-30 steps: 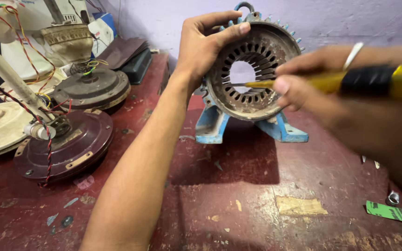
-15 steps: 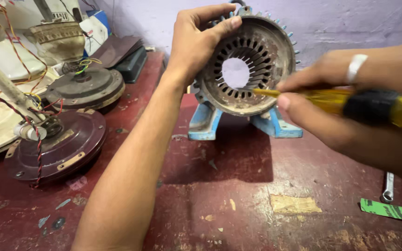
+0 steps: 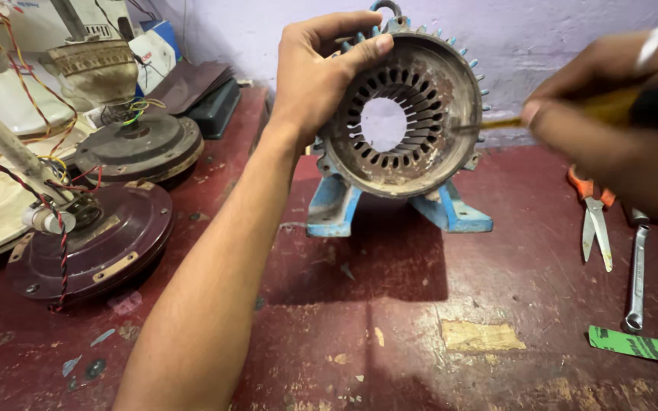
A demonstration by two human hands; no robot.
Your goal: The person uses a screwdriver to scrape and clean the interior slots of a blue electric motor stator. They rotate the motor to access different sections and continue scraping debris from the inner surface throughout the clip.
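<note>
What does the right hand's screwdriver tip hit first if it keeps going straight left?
Likely the slotted inner ring of the motor stator: the screwdriver in the right hand points left at its right-side slots, tip about at the face. Depth is unclear from this view.

Motor stator housing: cast metal, front face rusty brown, matt and rough; feet painted blue, paint chipped. Desk: dark red painted surface, worn and scratched, bare patches showing through. Fan motor, near left: maroon casing, smooth with a dull sheen, dusty. Fan motor, far left: dark metal, matt. Spanner, right: bright steel, glossy. Scissors: orange plastic handles, plain metal blades. Green slip, near right: paper, matt.
</note>
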